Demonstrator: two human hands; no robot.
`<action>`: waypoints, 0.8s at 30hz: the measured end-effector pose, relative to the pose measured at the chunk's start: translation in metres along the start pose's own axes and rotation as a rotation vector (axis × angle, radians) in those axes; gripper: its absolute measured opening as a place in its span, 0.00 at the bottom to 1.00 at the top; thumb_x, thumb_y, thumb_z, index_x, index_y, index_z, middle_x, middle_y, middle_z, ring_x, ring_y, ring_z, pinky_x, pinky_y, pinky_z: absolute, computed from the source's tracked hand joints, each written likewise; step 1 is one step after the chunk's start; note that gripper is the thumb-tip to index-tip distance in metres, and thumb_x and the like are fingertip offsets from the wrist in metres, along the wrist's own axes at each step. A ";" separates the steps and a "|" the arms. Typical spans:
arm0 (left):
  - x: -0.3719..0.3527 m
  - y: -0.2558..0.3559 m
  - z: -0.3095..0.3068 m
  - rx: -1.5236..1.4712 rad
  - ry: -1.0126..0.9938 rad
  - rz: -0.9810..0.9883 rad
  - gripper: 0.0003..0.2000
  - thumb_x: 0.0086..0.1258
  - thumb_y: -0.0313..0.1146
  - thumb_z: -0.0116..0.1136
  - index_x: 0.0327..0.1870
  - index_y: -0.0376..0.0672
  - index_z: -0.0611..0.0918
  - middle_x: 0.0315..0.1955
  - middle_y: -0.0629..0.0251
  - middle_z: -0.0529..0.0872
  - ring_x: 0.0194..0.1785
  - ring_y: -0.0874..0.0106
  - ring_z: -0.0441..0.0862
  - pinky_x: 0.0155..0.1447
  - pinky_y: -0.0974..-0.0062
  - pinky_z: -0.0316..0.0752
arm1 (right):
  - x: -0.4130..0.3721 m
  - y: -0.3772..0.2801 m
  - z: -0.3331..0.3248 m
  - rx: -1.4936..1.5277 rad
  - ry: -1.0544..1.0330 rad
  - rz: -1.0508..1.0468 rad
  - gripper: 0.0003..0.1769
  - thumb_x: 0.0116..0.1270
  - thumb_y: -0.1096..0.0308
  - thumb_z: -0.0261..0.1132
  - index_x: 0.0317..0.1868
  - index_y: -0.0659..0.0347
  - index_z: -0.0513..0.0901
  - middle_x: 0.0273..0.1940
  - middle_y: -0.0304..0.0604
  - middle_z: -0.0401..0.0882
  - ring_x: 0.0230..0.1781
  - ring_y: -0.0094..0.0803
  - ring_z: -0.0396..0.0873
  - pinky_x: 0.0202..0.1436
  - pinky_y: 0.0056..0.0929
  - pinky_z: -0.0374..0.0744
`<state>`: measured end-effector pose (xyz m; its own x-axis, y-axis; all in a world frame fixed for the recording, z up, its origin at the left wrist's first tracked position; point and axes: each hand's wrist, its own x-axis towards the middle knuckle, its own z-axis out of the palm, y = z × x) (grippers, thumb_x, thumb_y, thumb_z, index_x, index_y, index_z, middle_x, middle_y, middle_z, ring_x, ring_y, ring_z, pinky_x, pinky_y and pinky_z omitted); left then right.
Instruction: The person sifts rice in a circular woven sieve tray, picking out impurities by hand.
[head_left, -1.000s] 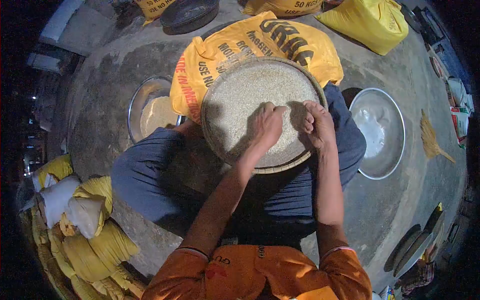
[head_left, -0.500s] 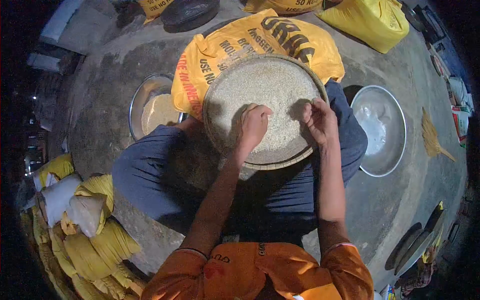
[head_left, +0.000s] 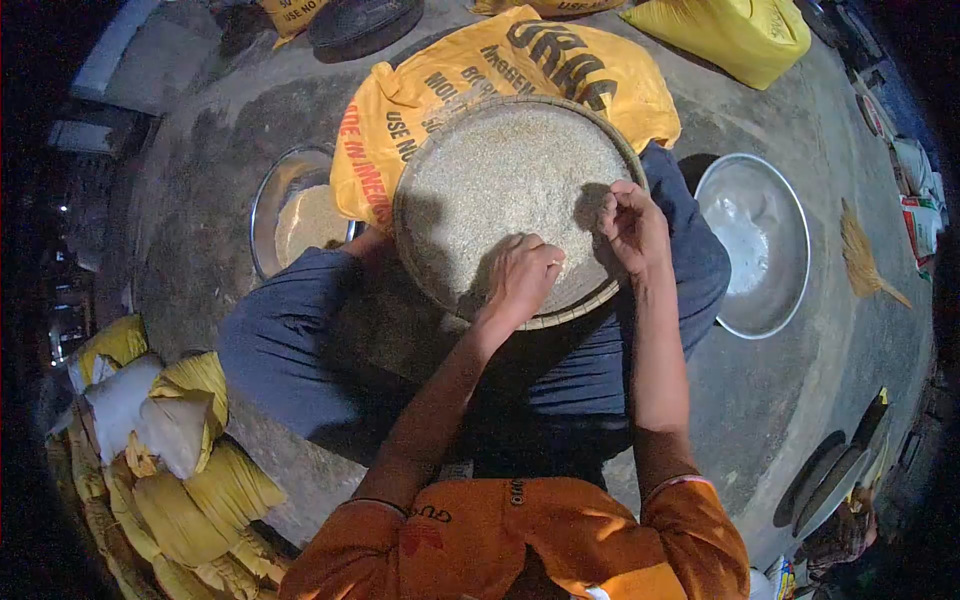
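Observation:
A round woven tray (head_left: 405, 240) of pale grain (head_left: 510, 170) rests across the lap, over the edge of an orange printed sack (head_left: 375, 150). Low over the middle of the grain, my left hand (head_left: 525, 275) is closed, thumb and fingers pressed together; a tiny pale bit shows at the fingertips, too small to name. My right hand (head_left: 636, 228) is above the tray's right side with its fingers curled in toward the thumb, and what it holds, if anything, is too small to tell.
A metal basin (head_left: 806, 250) stands on the right, a hand broom (head_left: 862, 255) beyond it. On the left is a metal bowl (head_left: 262, 215) with brownish grain. Yellow sacks (head_left: 210, 500) lie at the lower left, and another yellow sack (head_left: 735, 40) at the top.
My left hand has moved down and right over the grain, toward my right hand. The fingers of my right hand have curled in closer to the thumb. The whole view has shifted slightly.

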<state>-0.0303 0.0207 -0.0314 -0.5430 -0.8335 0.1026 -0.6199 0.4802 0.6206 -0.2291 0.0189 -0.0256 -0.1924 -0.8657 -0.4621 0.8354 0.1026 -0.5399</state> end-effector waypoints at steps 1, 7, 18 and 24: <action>-0.001 -0.001 0.002 0.020 0.017 0.006 0.03 0.57 0.30 0.64 0.32 0.46 0.86 0.28 0.61 0.83 0.39 0.59 0.80 0.46 0.63 0.75 | 0.001 0.001 -0.002 0.003 -0.007 0.002 0.07 0.66 0.76 0.49 0.41 0.62 0.73 0.27 0.40 0.75 0.21 0.26 0.74 0.25 0.22 0.77; 0.000 0.001 0.003 0.146 -0.007 0.043 0.03 0.57 0.30 0.63 0.31 0.46 0.86 0.29 0.60 0.83 0.40 0.59 0.80 0.46 0.63 0.75 | 0.004 0.003 -0.005 0.020 -0.022 0.016 0.06 0.66 0.77 0.49 0.41 0.62 0.73 0.27 0.40 0.75 0.21 0.26 0.73 0.24 0.21 0.76; 0.009 -0.011 -0.011 -0.138 0.085 -0.097 0.03 0.58 0.29 0.64 0.31 0.42 0.85 0.29 0.58 0.86 0.34 0.60 0.83 0.41 0.68 0.77 | 0.001 0.005 -0.004 -0.050 -0.077 -0.005 0.07 0.65 0.77 0.50 0.42 0.63 0.72 0.26 0.39 0.74 0.19 0.26 0.72 0.21 0.20 0.73; 0.012 -0.022 -0.012 -0.430 0.045 -0.352 0.04 0.61 0.28 0.65 0.33 0.36 0.85 0.27 0.64 0.87 0.31 0.77 0.83 0.38 0.79 0.77 | -0.002 0.010 0.004 -0.122 -0.086 0.045 0.05 0.67 0.76 0.52 0.41 0.62 0.74 0.26 0.37 0.74 0.21 0.23 0.74 0.20 0.18 0.74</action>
<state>-0.0164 -0.0030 -0.0345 -0.3149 -0.9386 -0.1409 -0.4676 0.0242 0.8836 -0.2181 0.0198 -0.0272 -0.1068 -0.8972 -0.4285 0.7723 0.1966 -0.6040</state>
